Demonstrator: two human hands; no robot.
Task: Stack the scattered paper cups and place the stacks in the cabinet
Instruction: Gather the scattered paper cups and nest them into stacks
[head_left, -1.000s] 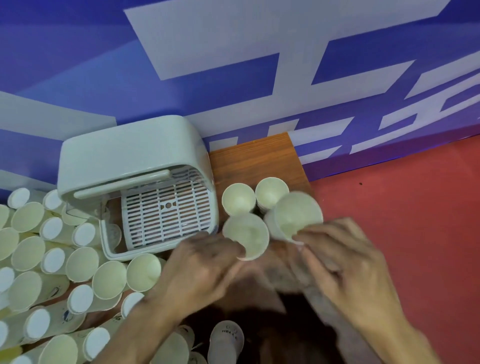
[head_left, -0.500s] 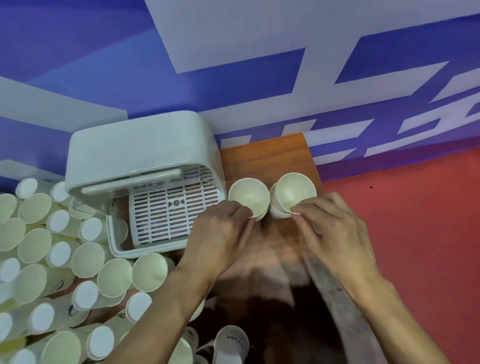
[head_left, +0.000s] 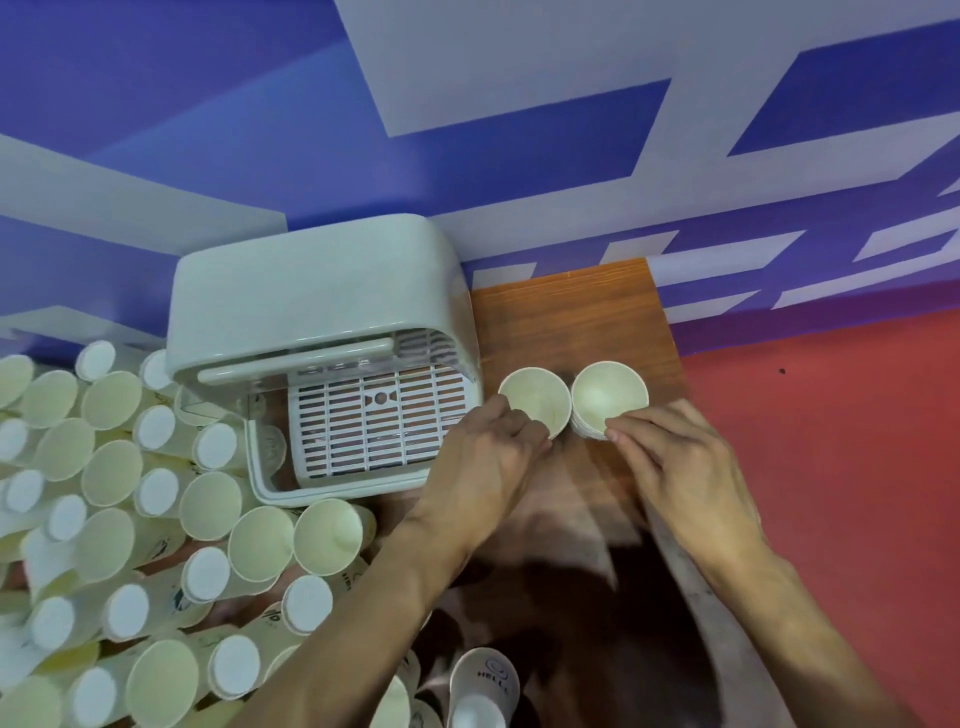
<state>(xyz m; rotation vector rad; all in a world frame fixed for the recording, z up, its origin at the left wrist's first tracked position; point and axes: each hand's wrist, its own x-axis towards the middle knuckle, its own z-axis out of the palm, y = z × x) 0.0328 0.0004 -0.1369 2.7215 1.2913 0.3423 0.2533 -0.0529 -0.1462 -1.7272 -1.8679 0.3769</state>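
Hands: 2, left hand (head_left: 480, 467), right hand (head_left: 685, 473)
Upright cup stacks (head_left: 535, 400): 2
Cabinet (head_left: 322, 322): 1
Scattered cups (head_left: 208, 519): too many to count

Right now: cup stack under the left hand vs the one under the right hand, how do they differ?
The left stack stands nearer the white cabinet; the right stack stands nearer the table's right edge. The left hand covers the left stack's near rim; the right hand's fingertips only touch the right stack's near rim. Several nested rims show on the right stack. Both are upright, mouths up, touching each other.

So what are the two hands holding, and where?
Left hand grips the left cup stack at its near rim; right hand pinches the right cup stack likewise.
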